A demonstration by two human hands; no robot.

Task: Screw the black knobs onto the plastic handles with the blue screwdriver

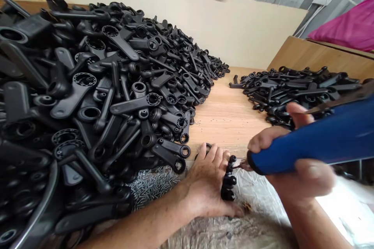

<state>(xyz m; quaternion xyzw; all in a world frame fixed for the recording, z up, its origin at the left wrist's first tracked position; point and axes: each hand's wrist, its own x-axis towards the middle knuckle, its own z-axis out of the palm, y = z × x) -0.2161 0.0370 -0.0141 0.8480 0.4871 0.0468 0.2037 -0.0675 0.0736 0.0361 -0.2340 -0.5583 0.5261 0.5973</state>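
My left hand [206, 186] is closed over a short row of black plastic crank handles [229, 182], their knobbed ends facing right. It rests at the table's near edge, fingers ahead and thumb at the near end of the row. In my right hand [304, 181] is a blue electric screwdriver [312, 140], lying nearly level and pointing left. The screwdriver's bit [241, 165] meets the far part of the row; whether a screw sits at its tip I cannot make out. Loose silver screws [156, 183] lie left of my left hand, partly under the forearm.
A tall heap of black crank handles [131, 81] fills the left side. Another pile [300, 85] lies back right on the wooden tabletop [222, 113]. A cream panel [248, 23] closes the back. Clear plastic sheeting [263, 210] covers the near surface. Magenta cloth [347, 27] lies at upper right.
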